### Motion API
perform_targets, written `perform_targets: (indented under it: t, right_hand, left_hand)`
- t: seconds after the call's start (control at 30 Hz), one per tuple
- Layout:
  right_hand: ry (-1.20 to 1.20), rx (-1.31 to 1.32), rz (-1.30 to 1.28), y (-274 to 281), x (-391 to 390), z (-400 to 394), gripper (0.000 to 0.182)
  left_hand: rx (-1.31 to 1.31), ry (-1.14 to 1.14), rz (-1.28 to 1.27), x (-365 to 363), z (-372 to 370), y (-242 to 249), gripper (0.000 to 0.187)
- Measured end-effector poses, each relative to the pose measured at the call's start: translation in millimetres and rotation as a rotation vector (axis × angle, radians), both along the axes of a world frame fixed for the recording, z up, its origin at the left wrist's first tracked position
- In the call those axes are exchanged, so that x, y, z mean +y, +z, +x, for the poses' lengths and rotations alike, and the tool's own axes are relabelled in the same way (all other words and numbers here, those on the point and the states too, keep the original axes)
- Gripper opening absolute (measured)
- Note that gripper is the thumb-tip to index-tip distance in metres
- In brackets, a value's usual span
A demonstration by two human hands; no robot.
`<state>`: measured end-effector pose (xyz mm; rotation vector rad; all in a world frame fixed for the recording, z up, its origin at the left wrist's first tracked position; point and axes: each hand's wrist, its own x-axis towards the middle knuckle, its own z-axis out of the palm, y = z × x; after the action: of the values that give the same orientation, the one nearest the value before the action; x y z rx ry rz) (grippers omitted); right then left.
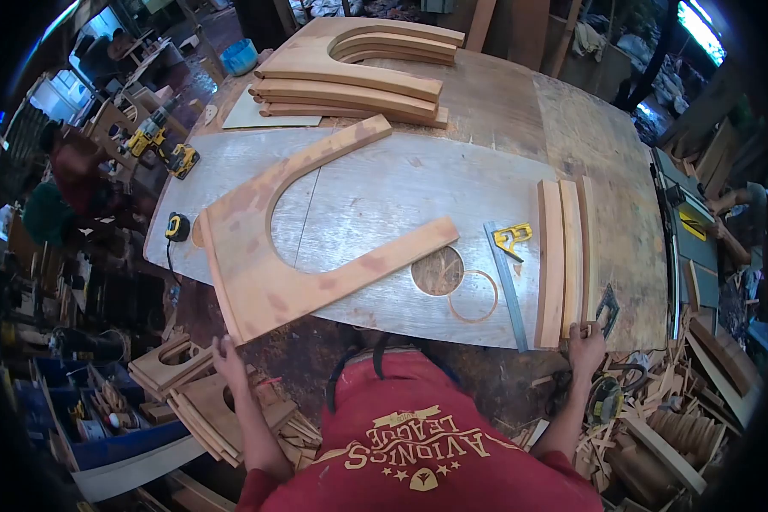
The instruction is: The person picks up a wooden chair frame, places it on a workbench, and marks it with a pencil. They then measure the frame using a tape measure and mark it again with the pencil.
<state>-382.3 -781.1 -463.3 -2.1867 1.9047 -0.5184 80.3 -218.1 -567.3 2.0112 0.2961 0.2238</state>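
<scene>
A U-shaped wooden piece [260, 286] lies flat on the worktable, with darker blotches on its surface. At its near left corner my left hand [230, 357] rests its fingertips against the edge, fingers partly apart. Three long wooden strips [550, 256] stand side by side toward the right of the table. My right hand [586, 348] has its fingers curled on the near end of the right-hand strip [585, 247]. Between the U-shaped piece and the strips lies a combination square, with its steel blade [508, 290] and yellow head [513, 240].
Stacked curved wooden pieces [350, 90] occupy the table's far side. A yellow cordless drill [158, 145] and a tape measure [177, 227] sit at the left edge. A small dark tool [607, 309] lies near my right hand. Offcuts [674, 427] cover the floor at right; other people work nearby.
</scene>
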Motion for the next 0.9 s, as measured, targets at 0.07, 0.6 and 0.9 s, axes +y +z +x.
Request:
perform_targets:
  t: [0.07,0.6,0.9]
  right_hand:
    - [0.023,-0.034,0.000,9.9,13.2,10.1,0.029]
    - [0.197,-0.158,0.009,55.8,232.6,182.2,0.028]
    - [-0.025,-0.342,0.238,59.0,312.2,184.0,0.032]
  left_hand:
    - [-0.034,-0.007,0.030,-14.8,20.3,35.0,0.060]
    - [-0.060,-0.453,0.654,-14.4,427.1,21.1,0.053]
    - [0.103,-0.741,-0.201,9.7,455.3,26.1,0.081]
